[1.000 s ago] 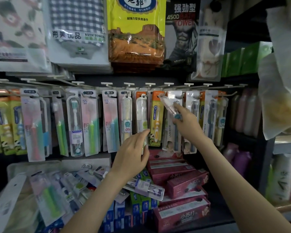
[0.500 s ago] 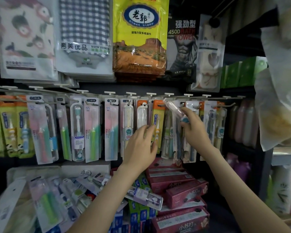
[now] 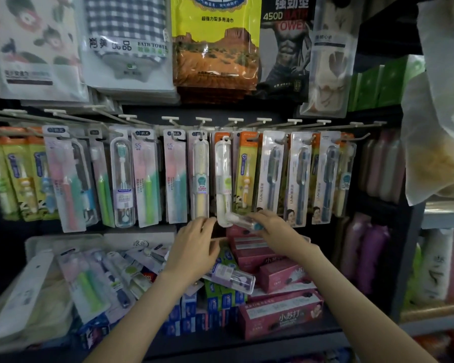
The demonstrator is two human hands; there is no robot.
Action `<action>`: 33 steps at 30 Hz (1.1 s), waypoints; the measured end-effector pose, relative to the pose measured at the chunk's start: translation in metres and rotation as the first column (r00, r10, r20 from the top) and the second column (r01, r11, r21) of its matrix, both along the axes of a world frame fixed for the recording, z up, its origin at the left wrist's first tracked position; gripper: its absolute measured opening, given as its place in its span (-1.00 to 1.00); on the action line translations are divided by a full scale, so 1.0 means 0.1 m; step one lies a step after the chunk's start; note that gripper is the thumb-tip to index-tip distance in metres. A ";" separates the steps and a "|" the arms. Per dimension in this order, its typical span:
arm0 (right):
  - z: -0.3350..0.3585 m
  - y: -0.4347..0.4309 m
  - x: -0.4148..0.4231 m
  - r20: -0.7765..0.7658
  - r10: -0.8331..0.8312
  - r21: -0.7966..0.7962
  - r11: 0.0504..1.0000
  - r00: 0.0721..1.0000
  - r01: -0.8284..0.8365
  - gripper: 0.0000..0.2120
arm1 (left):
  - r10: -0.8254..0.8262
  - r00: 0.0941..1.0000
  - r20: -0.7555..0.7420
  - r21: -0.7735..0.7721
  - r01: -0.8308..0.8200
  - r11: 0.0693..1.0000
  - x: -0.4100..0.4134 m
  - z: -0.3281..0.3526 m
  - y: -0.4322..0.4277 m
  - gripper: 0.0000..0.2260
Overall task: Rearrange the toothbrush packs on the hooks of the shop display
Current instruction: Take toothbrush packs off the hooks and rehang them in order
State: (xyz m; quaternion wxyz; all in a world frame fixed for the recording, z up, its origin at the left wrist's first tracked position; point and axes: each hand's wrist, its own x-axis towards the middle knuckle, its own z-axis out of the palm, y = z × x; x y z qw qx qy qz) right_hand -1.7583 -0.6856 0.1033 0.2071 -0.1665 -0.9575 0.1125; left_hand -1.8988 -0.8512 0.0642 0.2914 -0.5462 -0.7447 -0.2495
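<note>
Head view: my right hand [image 3: 275, 231] has its fingers clamped round a clear pack [image 3: 243, 221], held level just below the hanging row, teal end nearest my palm. Just up and left of those fingers a white pack [image 3: 223, 176] hangs from its hook [image 3: 226, 138]. My left hand [image 3: 194, 247] reaches its fingertips to that pack's bottom edge; I cannot tell whether they pinch it. To do this well I'd steady the white pack, turn mine upright, and feed its top squarely onto the hook tip.

Top of yellow towel pack [image 3: 215, 43] cropped, leftmost toothbrush packs [image 3: 11, 174] blurred
</note>
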 end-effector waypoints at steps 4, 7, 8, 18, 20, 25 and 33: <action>-0.21 0.11 -0.17 0.099 -0.016 0.030 0.999 0.995 0.013 -0.52 | 0.031 0.999 0.026 -0.041 -0.030 0.999 -0.12 -0.20 -0.13 -0.60; -0.35 0.18 -0.29 0.180 0.009 0.058 0.998 0.984 -0.020 -0.50 | 0.061 0.997 0.043 -0.054 -0.059 0.997 -0.18 -0.30 -0.19 -0.58; -0.41 0.19 -0.33 0.206 0.031 0.070 0.996 0.978 -0.046 -0.50 | 0.070 0.997 0.039 -0.062 -0.067 0.996 -0.19 -0.33 -0.20 -0.55; -0.70 0.16 -0.74 0.220 0.084 0.069 0.992 0.972 -0.102 -0.57 | 0.120 0.988 0.101 -0.155 -0.103 0.983 -0.26 -0.59 -0.21 -0.47; -0.62 0.09 -0.73 0.060 0.067 0.110 0.991 0.996 -0.074 -0.68 | 0.113 0.990 0.086 -0.107 -0.104 0.989 -0.25 -0.56 -0.20 -0.51; -0.25 -0.08 -0.67 -0.567 -0.043 0.166 0.972 0.822 0.165 -0.76 | 0.067 0.996 -0.056 0.148 -0.058 0.987 -0.13 -0.26 -0.07 -0.61; 0.29 0.01 -0.96 -0.579 -0.340 -0.088 0.930 0.741 0.358 -0.33 | 0.138 0.981 -0.137 0.291 -0.094 0.952 -0.11 0.32 0.28 -0.57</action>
